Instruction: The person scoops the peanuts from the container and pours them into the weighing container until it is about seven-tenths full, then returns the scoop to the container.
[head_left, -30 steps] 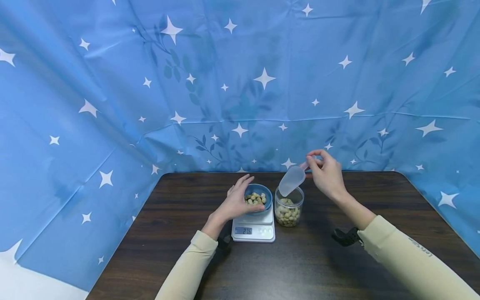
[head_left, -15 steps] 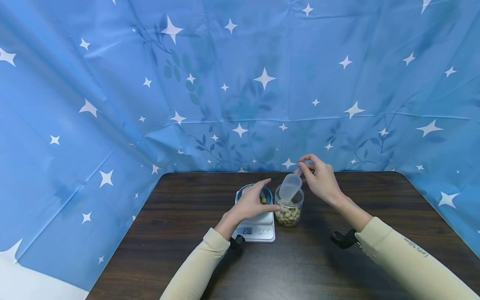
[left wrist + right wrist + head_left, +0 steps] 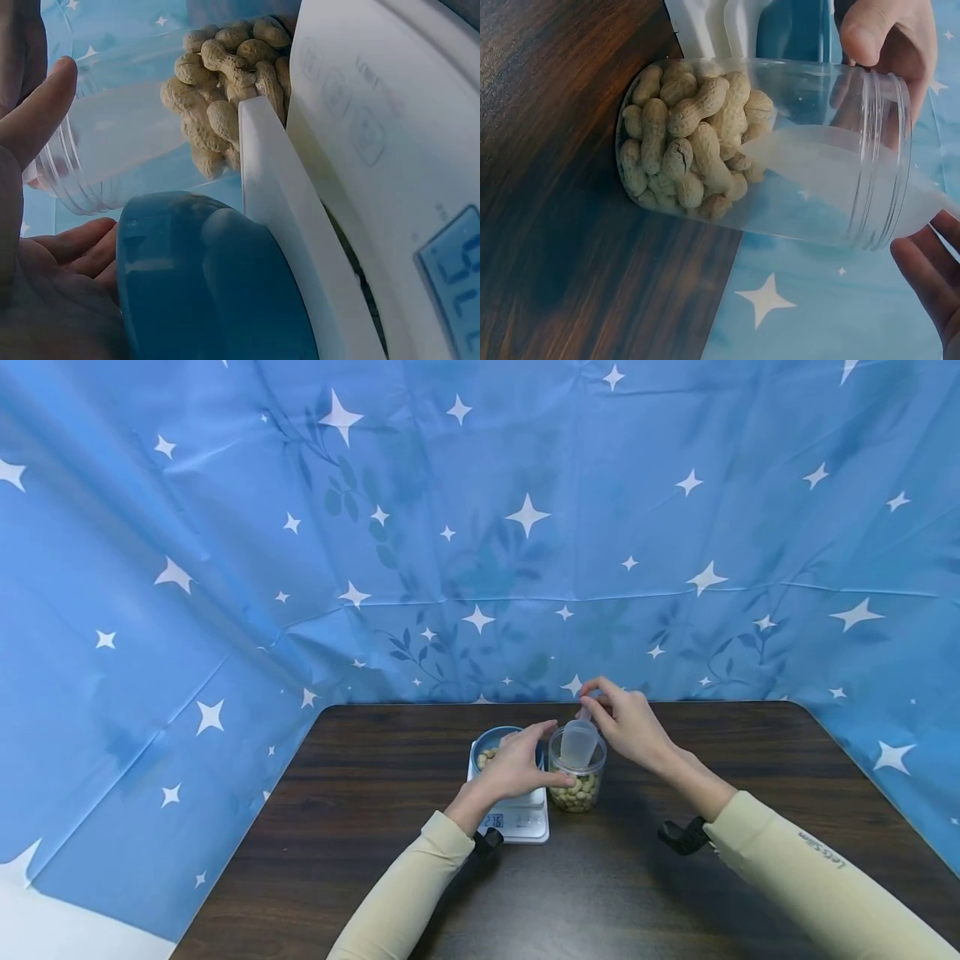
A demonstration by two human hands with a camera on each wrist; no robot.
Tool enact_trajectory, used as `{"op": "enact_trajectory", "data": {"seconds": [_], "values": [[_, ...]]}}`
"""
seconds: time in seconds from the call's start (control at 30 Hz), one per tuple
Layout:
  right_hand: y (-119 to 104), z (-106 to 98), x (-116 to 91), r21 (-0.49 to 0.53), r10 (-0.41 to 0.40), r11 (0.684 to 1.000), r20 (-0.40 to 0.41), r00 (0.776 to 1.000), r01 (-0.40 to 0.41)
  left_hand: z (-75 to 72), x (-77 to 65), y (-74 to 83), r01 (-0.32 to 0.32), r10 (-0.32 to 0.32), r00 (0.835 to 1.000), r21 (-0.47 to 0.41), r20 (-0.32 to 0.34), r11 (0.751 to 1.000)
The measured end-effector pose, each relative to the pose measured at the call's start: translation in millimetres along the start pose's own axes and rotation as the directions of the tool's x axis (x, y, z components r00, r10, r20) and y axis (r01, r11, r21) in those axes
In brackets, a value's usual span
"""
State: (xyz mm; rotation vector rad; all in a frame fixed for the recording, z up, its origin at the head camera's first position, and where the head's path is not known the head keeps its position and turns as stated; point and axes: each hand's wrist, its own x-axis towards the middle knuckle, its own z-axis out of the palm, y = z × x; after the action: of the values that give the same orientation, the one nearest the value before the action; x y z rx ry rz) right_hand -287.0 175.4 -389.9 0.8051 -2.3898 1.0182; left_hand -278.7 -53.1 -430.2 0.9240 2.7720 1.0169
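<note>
Translucent scoop (image 3: 821, 159) tilted inside the jar (image 3: 802, 94) on the worktop (image 3: 352, 802), tip at the peanuts (image 3: 705, 154); right hand's (image 3: 628, 727) fingers pinching its handle (image 3: 585, 714); left hand (image 3: 516, 767) by the jar, fingers and thumb apart

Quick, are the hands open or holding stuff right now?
Left hand: open, by the jar.
Right hand: closed, pinching the scoop.

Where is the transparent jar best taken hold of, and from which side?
Probably hold the jar around its smooth wall, below the threaded neck, coming from the near right side: it stands upright, the scoop fills part of its open mouth, and the scale stands close on its left.
</note>
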Motion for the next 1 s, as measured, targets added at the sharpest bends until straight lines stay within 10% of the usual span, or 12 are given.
{"op": "enact_trajectory", "data": {"seconds": [0.63, 1.0], "values": [[3.5, 7.2, -1.5, -0.059, -0.236, 0.969, 0.08, 0.969, 0.241, 3.9, 2.8, 1.2, 0.028, -0.027, 0.999, -0.038, 0.024, 0.999], [1.2, 3.1, -4.0, -0.012, -0.077, 0.997, 0.058, 0.995, 0.078, 3.9, 3.5, 1.2, 0.035, -0.033, 0.999, -0.054, 0.024, 0.998]]}}
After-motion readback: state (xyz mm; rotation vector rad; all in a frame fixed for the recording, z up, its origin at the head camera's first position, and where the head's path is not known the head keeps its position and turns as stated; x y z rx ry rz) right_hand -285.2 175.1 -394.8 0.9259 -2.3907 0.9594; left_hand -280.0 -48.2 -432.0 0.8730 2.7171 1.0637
